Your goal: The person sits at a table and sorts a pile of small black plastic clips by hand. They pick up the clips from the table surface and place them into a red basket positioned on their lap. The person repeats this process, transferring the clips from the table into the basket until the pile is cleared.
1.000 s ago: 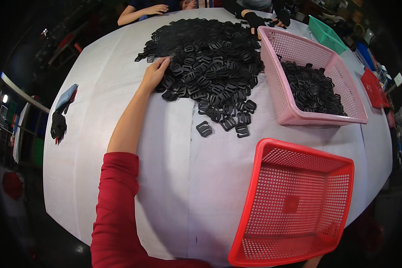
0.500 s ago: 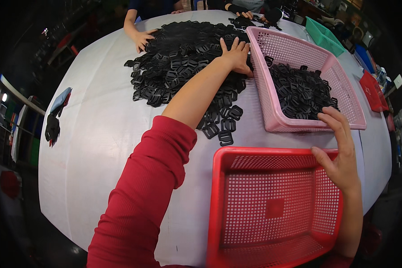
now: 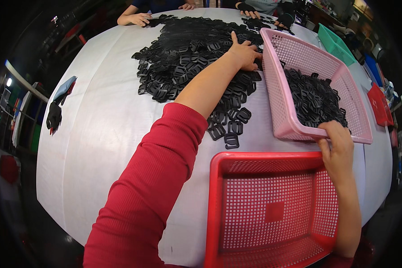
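Note:
A large heap of black plastic strap buckles (image 3: 183,60) lies on the white table. My left hand (image 3: 244,54) rests at the heap's right side with its fingers apart, close to the left wall of a pink perforated basket (image 3: 283,114). Whether its fingertips touch that wall is hard to tell. More black buckles (image 3: 315,100) lie inside the pink basket. My right hand (image 3: 338,145) is closed on the basket's near rim, fingers over the edge and thumb outside. Below it stands a red perforated basket (image 3: 216,196) with nothing in it; my right forearm passes over its right side.
Across the white table (image 3: 98,134), one person's hand (image 3: 140,19) is at the heap's far left edge. Another person's dark-gloved hands (image 3: 250,10) are among buckles at the far side. A green basket (image 3: 335,44) and a red tray (image 3: 379,105) stand at right.
My right hand has come down and closed on the pink basket's near rim. My left hand's fingers have bent toward that basket. The other person's hand has drawn back from the heap.

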Available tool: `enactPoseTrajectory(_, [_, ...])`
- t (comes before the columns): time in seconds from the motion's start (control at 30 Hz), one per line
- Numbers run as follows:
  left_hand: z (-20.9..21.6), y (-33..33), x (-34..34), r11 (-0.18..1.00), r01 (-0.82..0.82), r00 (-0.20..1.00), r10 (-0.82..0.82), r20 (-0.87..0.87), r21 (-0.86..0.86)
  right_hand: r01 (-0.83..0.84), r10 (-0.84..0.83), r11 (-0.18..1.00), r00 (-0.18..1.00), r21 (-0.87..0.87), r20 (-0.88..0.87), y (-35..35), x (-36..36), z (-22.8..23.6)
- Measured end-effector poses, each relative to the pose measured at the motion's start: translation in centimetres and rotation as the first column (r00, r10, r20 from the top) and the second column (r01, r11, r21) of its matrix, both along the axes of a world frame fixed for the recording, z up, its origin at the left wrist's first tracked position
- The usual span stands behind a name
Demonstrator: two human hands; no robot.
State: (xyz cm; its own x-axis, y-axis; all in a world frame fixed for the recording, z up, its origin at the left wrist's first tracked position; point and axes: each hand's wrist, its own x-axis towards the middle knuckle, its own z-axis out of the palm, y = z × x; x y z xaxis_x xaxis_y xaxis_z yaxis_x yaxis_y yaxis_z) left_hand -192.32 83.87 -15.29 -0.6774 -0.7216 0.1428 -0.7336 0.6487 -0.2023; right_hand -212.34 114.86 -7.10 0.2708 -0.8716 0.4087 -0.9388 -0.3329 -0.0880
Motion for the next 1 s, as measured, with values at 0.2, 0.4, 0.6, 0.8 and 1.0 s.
enactPoseTrajectory(0.2, [2.2,1.4,-1.4,0.992,-0.123,0.969,0.127,0.212,-0.031,0.037,-0.036,0.998,0.999,-0.052,0.014,1.6,-0.7,-0.3])
enactPoseTrajectory(0.4, [-0.6,-0.7,-0.8,0.975,0.034,0.998,-0.021,-0.061,0.218,0.011,-0.011,0.996,1.0,-0.093,0.004,0.6,0.1,-0.8])
enactPoseTrajectory(0.6, [-0.8,0.1,0.4,0.977,0.18,0.976,-0.164,-0.14,0.114,0.013,-0.014,0.995,1.0,-0.094,-0.007,0.8,0.0,-0.6])
enactPoseTrajectory(0.8, [-0.5,2.6,4.1,0.898,0.435,0.882,-0.411,-0.231,0.066,-0.002,0.004,0.999,0.998,-0.038,0.059,0.6,-0.2,-0.7])
enactPoseTrajectory(1.0, [0.1,6.5,6.0,0.841,0.535,0.819,-0.492,-0.296,0.08,-0.022,0.017,0.999,0.989,0.035,0.148,0.8,-0.4,0.2])
